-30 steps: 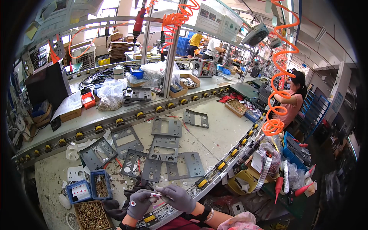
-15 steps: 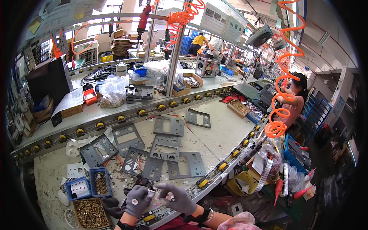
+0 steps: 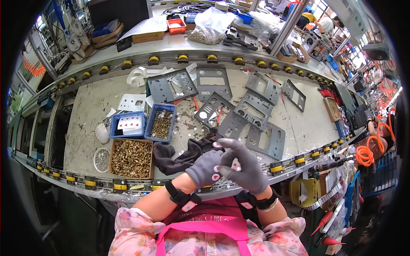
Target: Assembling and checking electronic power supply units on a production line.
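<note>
My left hand (image 3: 204, 170), in a grey glove, is closed just above the near rail of the bench; what it holds, if anything, is hidden. A round white sticker (image 3: 215, 177) with a red triangle is on this glove. Beside it, my right hand (image 3: 245, 166) has its thumb and forefinger curved and apart, with the tips close to my left hand. Small white bits show at its fingertips. A black cloth (image 3: 181, 158) lies left of my hands. Ahead are several grey metal panels (image 3: 267, 141) with cut-outs, some overlapping.
To the left stand a cardboard box of brass fittings (image 3: 132, 158), a blue bin of similar fittings (image 3: 161, 124) and a blue bin with sticker sheets (image 3: 129, 124). Roller rails edge the bench. A yellow bin (image 3: 304, 192) stands at right; a co-worker (image 3: 373, 143) sits beyond it.
My view has turned left and downward, so the bench and bins appear farther right. My hands stay close together; the right thumb and forefinger now form a curved gap.
</note>
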{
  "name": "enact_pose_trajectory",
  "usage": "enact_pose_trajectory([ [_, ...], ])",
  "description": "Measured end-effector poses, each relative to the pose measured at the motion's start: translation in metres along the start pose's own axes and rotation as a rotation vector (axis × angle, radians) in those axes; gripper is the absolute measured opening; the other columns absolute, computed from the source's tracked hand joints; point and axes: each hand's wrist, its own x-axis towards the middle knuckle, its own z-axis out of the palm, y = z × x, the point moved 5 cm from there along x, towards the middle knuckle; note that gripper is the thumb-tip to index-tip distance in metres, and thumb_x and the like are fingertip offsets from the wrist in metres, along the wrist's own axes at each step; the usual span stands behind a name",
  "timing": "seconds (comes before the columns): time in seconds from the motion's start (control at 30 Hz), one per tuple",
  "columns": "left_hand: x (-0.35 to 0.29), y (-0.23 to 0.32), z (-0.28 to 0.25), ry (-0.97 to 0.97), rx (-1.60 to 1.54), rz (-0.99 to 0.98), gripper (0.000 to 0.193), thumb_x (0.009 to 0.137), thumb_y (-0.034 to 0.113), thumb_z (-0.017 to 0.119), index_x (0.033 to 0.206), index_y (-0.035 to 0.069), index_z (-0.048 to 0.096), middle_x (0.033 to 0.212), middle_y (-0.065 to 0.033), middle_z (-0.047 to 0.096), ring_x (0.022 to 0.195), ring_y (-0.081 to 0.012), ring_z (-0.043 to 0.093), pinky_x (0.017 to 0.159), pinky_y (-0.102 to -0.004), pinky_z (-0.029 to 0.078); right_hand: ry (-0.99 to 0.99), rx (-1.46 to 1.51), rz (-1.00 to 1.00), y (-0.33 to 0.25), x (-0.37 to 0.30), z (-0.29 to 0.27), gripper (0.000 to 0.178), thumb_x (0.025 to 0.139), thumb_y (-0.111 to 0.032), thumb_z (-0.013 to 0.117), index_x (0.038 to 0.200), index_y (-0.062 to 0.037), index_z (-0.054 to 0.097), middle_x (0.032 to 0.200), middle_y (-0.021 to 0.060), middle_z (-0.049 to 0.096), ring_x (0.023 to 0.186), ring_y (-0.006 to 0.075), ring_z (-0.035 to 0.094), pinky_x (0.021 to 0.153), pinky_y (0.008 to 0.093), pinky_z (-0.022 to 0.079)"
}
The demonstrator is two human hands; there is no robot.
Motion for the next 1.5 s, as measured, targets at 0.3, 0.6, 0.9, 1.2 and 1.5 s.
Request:
enact_pose_trajectory([
  [0.3, -0.010, 0.009, 0.017, -0.164, 0.265, 0.149, 0.038, 0.079, 0.013, 0.058, 0.115, 0.005, 0.049, 0.108, -0.0122, 0.057, 0.101, -0.0293, 0.058, 0.087, -0.0394, 0.047, 0.107, -0.539, 0.006, -0.005, 0.010, 0.003, 0.041, 0.069, -0.005, 0.069, 0.109, -0.0063, 0.059, 0.092, 0.0102, 0.058, 0.074, 0.0219, 0.059, 0.065, 0.0296, 0.050],
  [0.6, -0.001, 0.015, 0.020, 0.031, 0.064, 0.169, 0.026, 0.081, 0.013, 0.054, 0.106, 0.009, 0.060, 0.107, -0.0143, 0.059, 0.091, -0.0279, 0.061, 0.074, -0.0391, 0.049, -0.139, -0.642, 0.092, 0.014, 0.028, 0.011, 0.033, 0.068, -0.006, 0.068, 0.101, -0.0079, 0.063, 0.091, 0.0112, 0.059, 0.081, 0.0252, 0.062, 0.069, 0.0344, 0.050],
  [0.9, -0.005, 0.021, -0.021, 0.272, -0.290, 0.033, 0.013, 0.078, 0.008, 0.069, 0.090, 0.005, 0.066, 0.094, -0.0120, 0.062, 0.082, -0.0250, 0.063, 0.068, -0.0317, 0.051, 0.310, -0.094, 0.096, 0.025, -0.010, -0.044, 0.022, 0.081, -0.002, 0.063, 0.103, 0.0006, 0.063, 0.091, 0.0069, 0.061, 0.078, 0.0112, 0.061, 0.071, 0.0236, 0.050],
  [1.2, -0.006, 0.011, -0.017, 0.273, -0.594, -0.033, 0.013, 0.082, 0.006, 0.066, 0.094, 0.001, 0.066, 0.099, -0.0112, 0.064, 0.085, -0.0203, 0.062, 0.073, -0.0300, 0.050, 0.210, -0.284, -0.004, 0.016, -0.034, -0.039, 0.029, 0.076, -0.011, 0.072, 0.103, -0.0030, 0.064, 0.094, 0.0116, 0.062, 0.084, 0.0246, 0.064, 0.075, 0.0312, 0.051],
  [1.5, -0.006, 0.009, -0.013, 0.175, -0.612, -0.108, 0.014, 0.084, 0.005, 0.066, 0.096, 0.000, 0.065, 0.107, -0.0107, 0.062, 0.094, -0.0160, 0.060, 0.079, -0.0277, 0.048, 0.265, -0.368, -0.050, 0.015, -0.044, -0.041, 0.030, 0.074, -0.011, 0.074, 0.102, -0.0041, 0.065, 0.094, 0.0143, 0.063, 0.085, 0.0288, 0.065, 0.072, 0.0333, 0.053],
])
